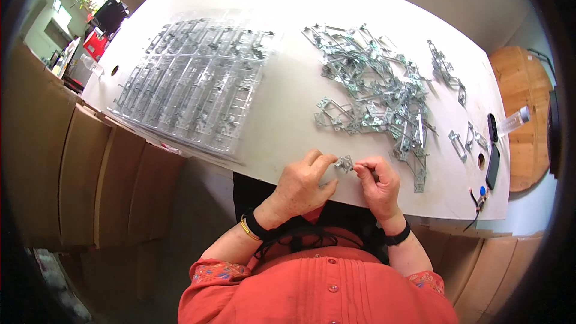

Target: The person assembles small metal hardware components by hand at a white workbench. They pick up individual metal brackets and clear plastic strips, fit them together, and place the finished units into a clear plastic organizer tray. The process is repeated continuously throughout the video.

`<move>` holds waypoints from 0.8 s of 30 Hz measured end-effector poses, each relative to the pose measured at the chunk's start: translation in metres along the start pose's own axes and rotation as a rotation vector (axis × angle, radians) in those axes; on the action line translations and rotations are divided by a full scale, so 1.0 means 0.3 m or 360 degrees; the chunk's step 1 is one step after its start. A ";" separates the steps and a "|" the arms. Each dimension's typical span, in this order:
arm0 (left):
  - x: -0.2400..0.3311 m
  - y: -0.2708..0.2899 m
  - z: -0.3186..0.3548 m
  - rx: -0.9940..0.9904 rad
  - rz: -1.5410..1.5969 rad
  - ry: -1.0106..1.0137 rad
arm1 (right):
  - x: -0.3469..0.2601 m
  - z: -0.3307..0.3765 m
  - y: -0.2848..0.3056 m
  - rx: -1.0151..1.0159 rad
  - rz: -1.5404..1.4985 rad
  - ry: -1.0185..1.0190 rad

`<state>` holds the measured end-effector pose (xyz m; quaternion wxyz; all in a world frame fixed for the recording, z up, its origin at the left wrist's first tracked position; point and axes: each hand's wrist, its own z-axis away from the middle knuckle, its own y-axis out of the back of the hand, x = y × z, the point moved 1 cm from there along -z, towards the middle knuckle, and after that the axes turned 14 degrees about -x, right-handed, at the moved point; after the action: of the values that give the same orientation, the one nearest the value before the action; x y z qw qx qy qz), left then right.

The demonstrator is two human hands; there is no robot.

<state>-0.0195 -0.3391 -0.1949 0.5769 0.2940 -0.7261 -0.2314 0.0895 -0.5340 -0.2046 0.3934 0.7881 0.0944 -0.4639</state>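
A small silvery metal bracket (pixel 344 163) is held between my two hands just above the table's near edge. My left hand (pixel 302 187) has its bent forefinger against the bracket's left side, with the thumb lower and apart from it. At the bracket's right end, my right hand (pixel 380 187) pinches with thumb and forefinger; whether a smaller part sits in that pinch is too small to tell. Beyond my right hand spreads a tangled heap of similar metal brackets (pixel 375 84).
Clear plastic trays (pixel 192 84) filled with metal parts cover the table's left side. To the right lie smaller groups of brackets (pixel 443 66), a black bar-shaped object (pixel 493 167), a clear bottle (pixel 514 120) and pliers (pixel 480 200). Cardboard boxes (pixel 84 174) stand along the left.
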 end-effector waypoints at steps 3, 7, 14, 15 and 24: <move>-0.006 0.001 -0.001 0.0025 0.0015 -0.0045 | 0.010 0.009 -0.003 -0.0006 -0.0070 -0.0079; -0.019 -0.002 0.004 0.0051 0.0055 -0.0086 | 0.006 0.011 0.004 -0.0066 -0.0023 -0.0043; -0.039 -0.017 0.011 0.0075 0.0089 -0.0089 | 0.018 0.009 -0.010 -0.0038 0.0053 0.0084; -0.041 -0.017 0.012 0.0079 0.0087 -0.0090 | 0.020 0.008 -0.009 -0.0048 0.0076 0.0096; -0.060 -0.030 0.015 0.0103 0.0073 -0.0122 | 0.011 0.013 -0.011 -0.0050 0.0113 0.0072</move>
<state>-0.0196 -0.3332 -0.2147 0.5441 0.2867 -0.7613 -0.2056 0.0871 -0.5351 -0.2099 0.4196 0.7951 0.0824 -0.4301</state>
